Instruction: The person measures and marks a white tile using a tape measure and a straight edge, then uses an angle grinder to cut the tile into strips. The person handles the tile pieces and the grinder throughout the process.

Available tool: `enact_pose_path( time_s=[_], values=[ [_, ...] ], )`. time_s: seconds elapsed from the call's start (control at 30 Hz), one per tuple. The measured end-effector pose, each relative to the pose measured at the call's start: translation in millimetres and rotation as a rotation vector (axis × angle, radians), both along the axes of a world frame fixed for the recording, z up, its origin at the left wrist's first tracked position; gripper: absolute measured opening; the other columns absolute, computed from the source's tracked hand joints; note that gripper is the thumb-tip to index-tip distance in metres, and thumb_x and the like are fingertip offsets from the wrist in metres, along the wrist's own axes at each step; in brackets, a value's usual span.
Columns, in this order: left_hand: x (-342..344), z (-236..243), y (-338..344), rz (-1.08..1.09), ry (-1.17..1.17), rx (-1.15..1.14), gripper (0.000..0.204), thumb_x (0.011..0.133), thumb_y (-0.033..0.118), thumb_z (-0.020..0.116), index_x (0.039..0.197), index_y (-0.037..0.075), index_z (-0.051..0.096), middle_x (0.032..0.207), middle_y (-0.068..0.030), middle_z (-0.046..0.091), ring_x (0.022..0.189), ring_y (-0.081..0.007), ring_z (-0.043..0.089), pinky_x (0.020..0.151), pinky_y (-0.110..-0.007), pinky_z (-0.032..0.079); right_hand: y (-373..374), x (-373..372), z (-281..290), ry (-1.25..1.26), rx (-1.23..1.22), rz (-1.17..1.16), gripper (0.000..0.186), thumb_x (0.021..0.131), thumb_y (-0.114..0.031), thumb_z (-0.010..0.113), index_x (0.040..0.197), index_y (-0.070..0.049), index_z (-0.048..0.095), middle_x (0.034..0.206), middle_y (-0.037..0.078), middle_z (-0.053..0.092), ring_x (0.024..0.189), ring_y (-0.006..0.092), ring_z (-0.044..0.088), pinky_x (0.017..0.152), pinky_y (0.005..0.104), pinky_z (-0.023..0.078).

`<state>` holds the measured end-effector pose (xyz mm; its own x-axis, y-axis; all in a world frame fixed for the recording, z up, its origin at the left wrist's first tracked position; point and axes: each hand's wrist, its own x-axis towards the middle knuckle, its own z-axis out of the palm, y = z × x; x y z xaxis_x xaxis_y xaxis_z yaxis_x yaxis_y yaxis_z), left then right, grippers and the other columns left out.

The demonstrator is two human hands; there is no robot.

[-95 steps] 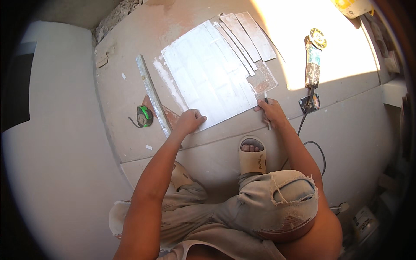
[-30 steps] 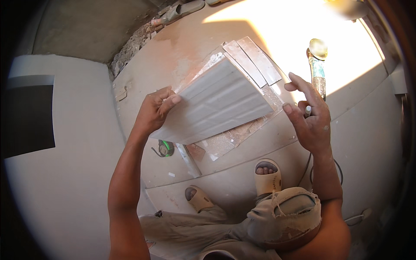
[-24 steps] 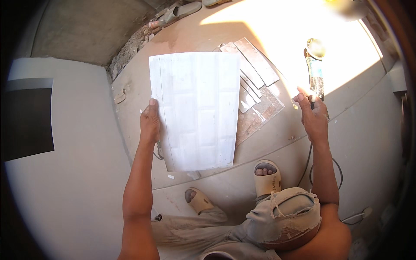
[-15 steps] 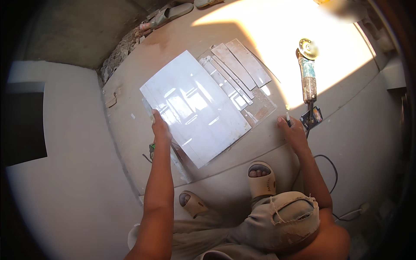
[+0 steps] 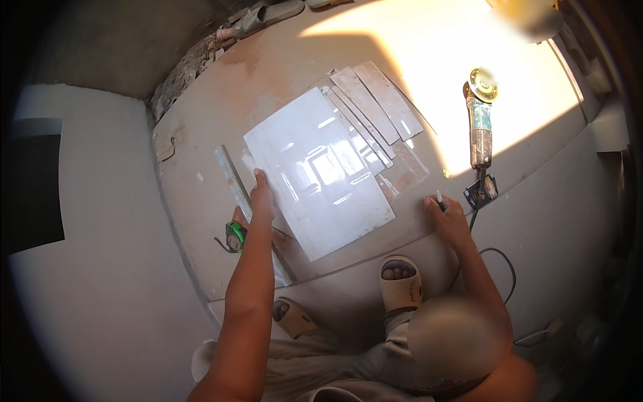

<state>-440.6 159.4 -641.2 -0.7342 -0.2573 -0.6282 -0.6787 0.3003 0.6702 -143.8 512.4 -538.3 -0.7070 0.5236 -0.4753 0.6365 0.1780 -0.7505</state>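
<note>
A glossy white tile [image 5: 301, 201] lies at a slant before me, its right side over thin tile strips [image 5: 362, 110]. My left hand [image 5: 262, 197] is closed at the tile's left edge, with its thumb along the rim and the other fingers mostly hidden. Right of the tile, my right hand [image 5: 447, 218] grips a dark marker [image 5: 441, 201] with a pale tip pointing up. Beside my left forearm are a long metal bar [image 5: 231, 175] and a green and black tape measure [image 5: 234, 236], partly covered by the arm.
An angle grinder [image 5: 481, 124] with a yellowish disc lies at the right, its cord [image 5: 512, 268] curling past my right arm. Under the cord sits a small dark packet [image 5: 481, 192]. Rubble [image 5: 184, 77] lines the far left wall. My sandalled feet are close below the tile.
The tile has shifted right and turned slightly, with its left edge now away from the metal bar. My left hand has moved right with it. The right hand keeps the marker.
</note>
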Motion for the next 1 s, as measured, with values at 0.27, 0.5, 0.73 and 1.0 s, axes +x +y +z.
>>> enact_pose_path(
  time_s=[0.27, 0.5, 0.73, 1.0],
  values=[
    [-14.5, -25.3, -40.3, -0.071, -0.144, 0.029, 0.095, 0.091, 0.076, 0.035, 0.121, -0.012, 0.055, 0.107, -0.0201, 0.065, 0.097, -0.0322, 0.064, 0.089, -0.048, 0.052, -15.8, -9.1, -0.9, -0.035, -0.092, 0.064, 0.036, 0.094, -0.031, 0.061, 0.103, 0.003, 0.067, 0.082, 0.015, 0.069, 0.076, 0.0224, 0.066, 0.075, 0.0354, 0.051],
    [0.8, 40.5, -12.0, -0.065, -0.101, 0.095, 0.079, 0.093, 0.067, 0.046, 0.111, -0.01, 0.058, 0.099, -0.0175, 0.064, 0.087, -0.0288, 0.066, 0.079, -0.042, 0.056, -23.8, -2.6, -23.9, 0.099, 0.0, 0.151, 0.038, 0.095, -0.033, 0.06, 0.101, 0.003, 0.068, 0.08, 0.011, 0.067, 0.074, 0.0178, 0.06, 0.071, 0.034, 0.049],
    [2.6, 63.3, -51.6, -0.352, 0.099, -0.206, 0.051, 0.09, 0.048, 0.064, 0.096, -0.002, 0.065, 0.083, -0.0096, 0.066, 0.072, -0.0199, 0.064, 0.067, -0.033, 0.052, -36.4, -16.2, -8.8, 0.018, -0.048, 0.18, 0.039, 0.094, -0.035, 0.056, 0.095, 0.003, 0.068, 0.077, 0.018, 0.066, 0.074, 0.0308, 0.063, 0.074, 0.0418, 0.048],
    [51.2, 80.8, -37.5, -0.81, 0.264, -0.375, 0.037, 0.084, 0.033, 0.073, 0.101, 0.0, 0.068, 0.086, -0.0101, 0.069, 0.083, -0.0178, 0.065, 0.077, -0.032, 0.052, -52.9, -29.1, 3.0, 0.061, -0.203, 0.09, 0.044, 0.099, -0.039, 0.052, 0.092, 0.002, 0.069, 0.066, 0.009, 0.06, 0.059, 0.0188, 0.057, 0.061, 0.034, 0.047]
  ],
)
